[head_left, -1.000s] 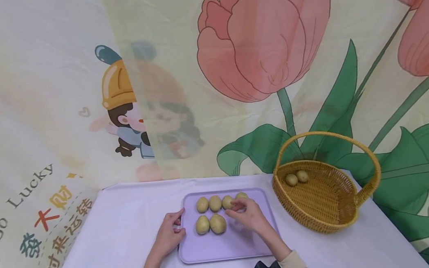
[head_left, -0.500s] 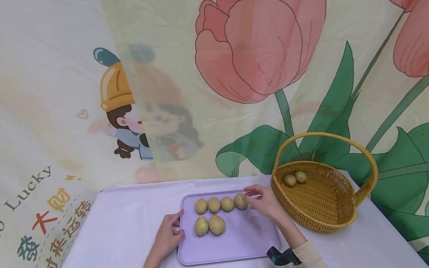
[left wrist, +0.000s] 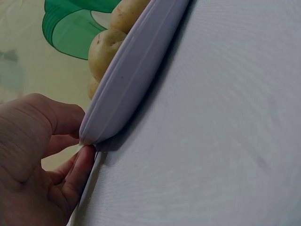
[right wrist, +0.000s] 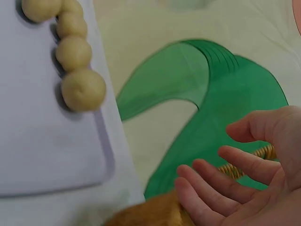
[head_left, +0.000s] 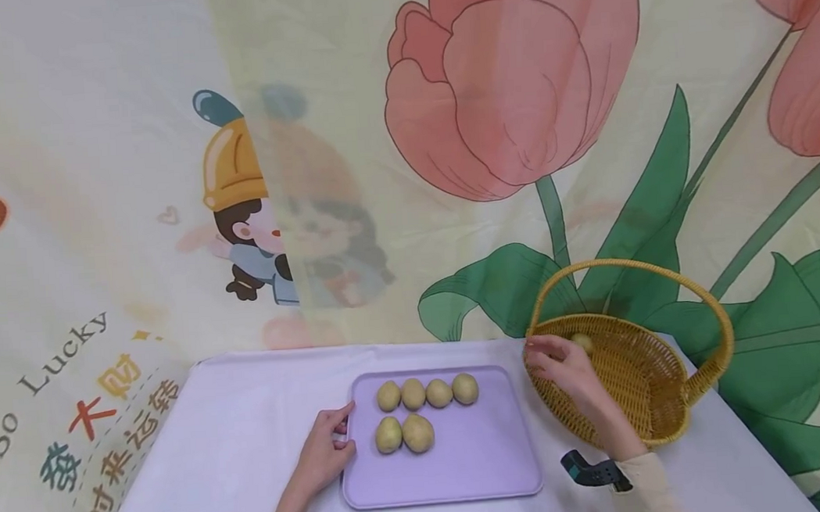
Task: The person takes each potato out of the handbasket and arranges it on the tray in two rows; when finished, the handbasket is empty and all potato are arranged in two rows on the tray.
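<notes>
A lilac tray (head_left: 479, 471) lies on the white-covered table and carries several potatoes (head_left: 417, 433) in two rows. At its left edge my left hand (head_left: 323, 449) holds the rim with thumb and fingers; the left wrist view shows the fingertips (left wrist: 84, 157) against the tray's corner. To the right of the tray, my right hand (head_left: 565, 368) hovers over the near left part of a wicker basket (head_left: 630, 399). Nothing lies between its loosely bent fingers (right wrist: 207, 193). One potato (head_left: 582, 343) shows in the basket beyond the hand, which covers part of the inside.
The basket's tall arched handle (head_left: 629, 262) rises above it. Behind the table hangs a printed cloth (head_left: 332, 135) with tulips and cartoon figures. A dark camera strap (head_left: 595, 472) sits on the right wrist.
My right hand has moved from the potatoes of the tray's back row rightwards to the basket. That row now shows fully. The left hand stays at the tray's edge.
</notes>
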Demonstrator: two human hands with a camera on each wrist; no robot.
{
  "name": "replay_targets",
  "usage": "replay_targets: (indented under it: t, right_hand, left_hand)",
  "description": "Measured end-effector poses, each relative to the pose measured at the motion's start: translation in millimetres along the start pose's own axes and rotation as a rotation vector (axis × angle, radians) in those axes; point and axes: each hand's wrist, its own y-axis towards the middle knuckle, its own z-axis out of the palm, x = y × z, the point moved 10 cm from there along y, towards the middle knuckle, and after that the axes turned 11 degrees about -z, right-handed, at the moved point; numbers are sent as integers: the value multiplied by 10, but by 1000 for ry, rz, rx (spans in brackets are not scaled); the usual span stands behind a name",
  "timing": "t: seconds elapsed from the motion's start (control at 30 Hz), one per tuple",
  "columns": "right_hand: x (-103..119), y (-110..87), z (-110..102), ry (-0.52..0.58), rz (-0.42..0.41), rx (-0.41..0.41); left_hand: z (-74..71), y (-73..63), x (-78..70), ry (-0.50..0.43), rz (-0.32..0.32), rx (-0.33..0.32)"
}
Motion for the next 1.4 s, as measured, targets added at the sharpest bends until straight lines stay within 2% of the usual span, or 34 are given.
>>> replay_targets:
  t: [0.17, 0.33, 0.5, 0.7, 1.03, 1.33, 1.4]
  right_hand:
    - [-88, 42, -367, -80, 9, -30]
    - [-239, 98, -626, -179, 50, -66]
    - [-360, 181, -787, -352, 72, -47]
    - [-483, 264, -873, -487, 74, 17]
    - [-661, 294, -872, -383, 118, 92]
    - [-778, 336, -850, -314, 110, 57]
    - [-782, 347, -860, -327, 104, 51]
  left_hand:
    - [18, 24, -14, -7, -1, 2]
    - [13, 26, -24, 3, -2, 2]
    - [20, 36, -28, 7, -8, 7]
    - [17, 44, -45, 7, -6, 11]
    - [37, 48, -60, 5, -1, 11]
    - [1, 32, -55, 8, 4, 3]
    - [10, 29, -51, 8, -3, 5]
